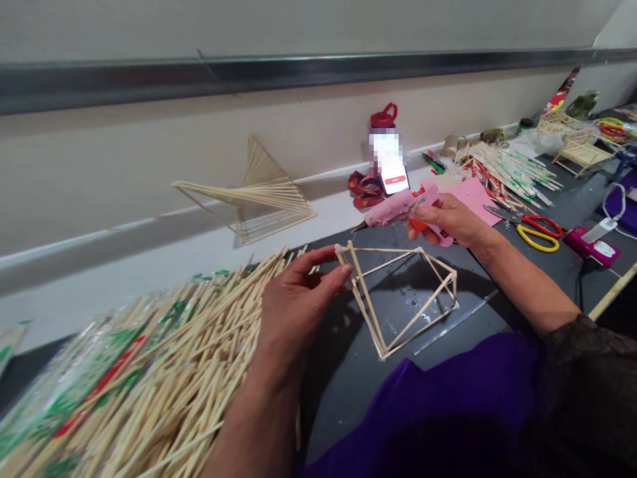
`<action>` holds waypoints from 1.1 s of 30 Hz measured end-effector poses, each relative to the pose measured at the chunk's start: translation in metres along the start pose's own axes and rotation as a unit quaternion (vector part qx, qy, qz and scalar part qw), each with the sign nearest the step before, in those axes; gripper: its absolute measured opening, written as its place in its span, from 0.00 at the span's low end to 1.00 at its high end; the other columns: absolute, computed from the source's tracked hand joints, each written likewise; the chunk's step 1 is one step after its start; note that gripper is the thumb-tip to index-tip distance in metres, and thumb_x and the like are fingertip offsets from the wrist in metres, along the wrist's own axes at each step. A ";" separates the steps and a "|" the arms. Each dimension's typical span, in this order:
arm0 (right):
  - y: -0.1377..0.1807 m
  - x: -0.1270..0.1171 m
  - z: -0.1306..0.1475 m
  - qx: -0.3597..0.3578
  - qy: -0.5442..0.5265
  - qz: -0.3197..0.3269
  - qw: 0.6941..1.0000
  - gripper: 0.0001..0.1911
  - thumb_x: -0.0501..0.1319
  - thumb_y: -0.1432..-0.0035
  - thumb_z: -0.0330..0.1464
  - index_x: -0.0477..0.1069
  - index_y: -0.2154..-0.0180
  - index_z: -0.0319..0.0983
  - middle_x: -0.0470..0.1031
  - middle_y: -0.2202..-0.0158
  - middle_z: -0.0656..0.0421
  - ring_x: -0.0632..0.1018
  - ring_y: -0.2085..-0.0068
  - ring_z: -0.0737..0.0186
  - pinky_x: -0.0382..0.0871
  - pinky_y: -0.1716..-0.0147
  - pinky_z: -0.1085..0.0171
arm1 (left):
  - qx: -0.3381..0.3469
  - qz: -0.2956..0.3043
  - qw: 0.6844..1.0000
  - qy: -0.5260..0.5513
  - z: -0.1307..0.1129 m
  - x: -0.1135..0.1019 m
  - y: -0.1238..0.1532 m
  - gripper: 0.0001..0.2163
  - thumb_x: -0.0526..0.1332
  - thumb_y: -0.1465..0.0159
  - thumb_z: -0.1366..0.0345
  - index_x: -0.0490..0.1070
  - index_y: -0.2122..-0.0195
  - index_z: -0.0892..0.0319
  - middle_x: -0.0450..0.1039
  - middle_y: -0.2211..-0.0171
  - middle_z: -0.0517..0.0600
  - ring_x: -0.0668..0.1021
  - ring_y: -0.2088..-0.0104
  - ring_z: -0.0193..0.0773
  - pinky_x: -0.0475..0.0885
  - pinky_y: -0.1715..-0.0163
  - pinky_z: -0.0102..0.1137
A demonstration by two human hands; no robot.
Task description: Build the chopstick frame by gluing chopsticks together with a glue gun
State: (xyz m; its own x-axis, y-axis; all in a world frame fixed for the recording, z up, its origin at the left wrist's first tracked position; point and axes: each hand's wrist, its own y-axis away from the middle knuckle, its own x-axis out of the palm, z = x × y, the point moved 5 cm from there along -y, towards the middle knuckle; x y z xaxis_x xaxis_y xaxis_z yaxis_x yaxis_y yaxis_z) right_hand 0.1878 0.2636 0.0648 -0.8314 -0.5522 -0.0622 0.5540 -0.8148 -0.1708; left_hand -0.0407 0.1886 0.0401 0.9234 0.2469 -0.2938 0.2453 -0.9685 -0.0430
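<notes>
Thumb and fingers of my left hand (303,292) pinch the upper left corner of a frame of wooden sticks (374,312), joined at its corners with whitish glue. The frame rests on the dark table (333,392). My right hand (442,219) grips a pink glue gun (391,209) by its handle. The nozzle points left and slightly down, a little above the pinched corner and apart from it. A big pile of loose wooden sticks (199,365) lies to the left of my left hand.
Against the wall stand a twisted stick model (279,206) and a lit phone (391,162) leaning on a red-capped bottle (383,118). On the right lie scissors (535,229), a magenta power socket (592,245), wrapped chopsticks (517,169) and small stick furniture (582,149).
</notes>
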 end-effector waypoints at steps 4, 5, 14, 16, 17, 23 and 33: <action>0.001 -0.002 -0.001 0.007 0.060 -0.001 0.998 0.22 0.65 0.45 0.49 0.70 0.71 0.34 0.75 0.75 0.60 0.66 0.84 0.77 0.54 0.88 0.74 | 0.009 -0.018 0.998 -0.054 -0.001 0.005 0.001 0.24 0.70 0.52 0.52 0.78 0.55 0.57 0.74 0.78 0.44 0.73 0.79 0.34 0.64 0.77 0.28; 0.001 -0.001 -0.001 0.006 0.068 0.004 0.998 0.22 0.65 0.45 0.48 0.70 0.70 0.34 0.75 0.75 0.60 0.66 0.83 0.77 0.54 0.88 0.74 | 0.013 -0.026 0.997 -0.075 -0.002 0.005 0.002 0.25 0.70 0.52 0.51 0.77 0.55 0.57 0.72 0.80 0.43 0.72 0.80 0.34 0.64 0.77 0.28; 0.002 0.007 0.004 -0.015 0.095 0.029 0.995 0.24 0.62 0.42 0.51 0.70 0.70 0.35 0.72 0.76 0.61 0.66 0.82 0.77 0.54 0.86 0.73 | 0.034 -0.044 0.988 -0.141 -0.010 0.009 0.005 0.22 0.67 0.49 0.51 0.77 0.56 0.57 0.75 0.75 0.45 0.74 0.78 0.36 0.65 0.74 0.30; 0.003 0.008 0.006 -0.021 0.103 0.031 0.994 0.23 0.61 0.42 0.50 0.70 0.70 0.35 0.71 0.78 0.63 0.65 0.83 0.77 0.53 0.86 0.73 | 0.047 -0.048 0.987 -0.144 -0.012 0.008 0.005 0.21 0.66 0.48 0.52 0.78 0.56 0.56 0.78 0.69 0.47 0.76 0.76 0.36 0.67 0.72 0.31; 0.004 0.009 0.007 -0.025 0.106 0.030 0.994 0.23 0.61 0.42 0.50 0.70 0.70 0.35 0.70 0.78 0.63 0.65 0.83 0.77 0.53 0.86 0.73 | 0.052 -0.051 0.987 -0.146 -0.013 0.008 0.005 0.21 0.66 0.48 0.52 0.78 0.56 0.56 0.79 0.66 0.48 0.76 0.75 0.35 0.67 0.71 0.31; 0.007 0.014 0.015 -0.040 0.120 0.023 0.992 0.19 0.61 0.42 0.47 0.69 0.69 0.35 0.69 0.78 0.64 0.65 0.82 0.76 0.55 0.85 0.74 | 0.064 -0.062 0.979 -0.182 -0.015 0.008 0.003 0.20 0.65 0.47 0.51 0.79 0.56 0.56 0.77 0.71 0.47 0.75 0.76 0.37 0.67 0.70 0.32; 0.011 0.019 0.018 -0.044 0.169 0.017 0.985 0.18 0.60 0.42 0.45 0.70 0.69 0.35 0.70 0.74 0.61 0.68 0.76 0.73 0.62 0.79 0.72 | 0.057 -0.066 0.974 -0.211 -0.019 0.008 0.003 0.20 0.63 0.45 0.50 0.79 0.57 0.57 0.75 0.74 0.47 0.75 0.74 0.39 0.66 0.69 0.33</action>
State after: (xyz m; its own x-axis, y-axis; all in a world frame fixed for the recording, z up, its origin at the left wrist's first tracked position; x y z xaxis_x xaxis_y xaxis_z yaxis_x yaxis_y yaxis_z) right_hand 0.1790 0.2410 0.0796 -0.7881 -0.4761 -0.3901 0.5876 -0.7706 -0.2467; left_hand -0.0269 0.1880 0.0553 0.6772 0.3573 -0.6432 0.2962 -0.9326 -0.2062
